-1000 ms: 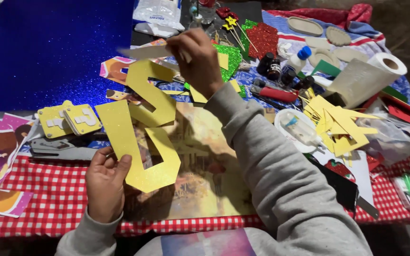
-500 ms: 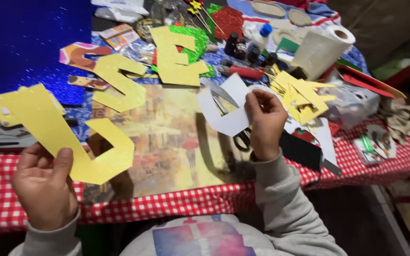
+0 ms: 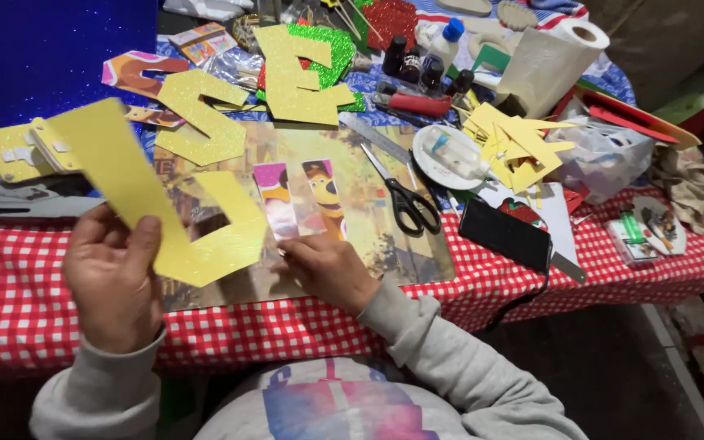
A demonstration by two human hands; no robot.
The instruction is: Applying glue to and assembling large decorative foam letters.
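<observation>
I am gripping the yellow glitter foam cut-out (image 3: pixel 165 212) in my left hand (image 3: pixel 116 277), while my right hand (image 3: pixel 327 269) fingers (image 3: pixel 291 248) are pinching the cartoon picture strip (image 3: pixel 280 208).

Grey sweatshirt sleeves with ribbed cuffs are worn right behind the left hand (image 3: pixel 116 281) and right hand (image 3: pixel 329 270). A pink and blue print is seen on the chest below them.

yellow glitter letter (image 3: pixel 165 212), red-and-white checked tablecloth (image 3: pixel 18 293), black-handled scissors (image 3: pixel 405 200)

Scissors (image 3: pixel 407 200) and ruler (image 3: pixel 376 136) block rightward; checked cloth (image 3: pixel 10 301) edge free
</observation>
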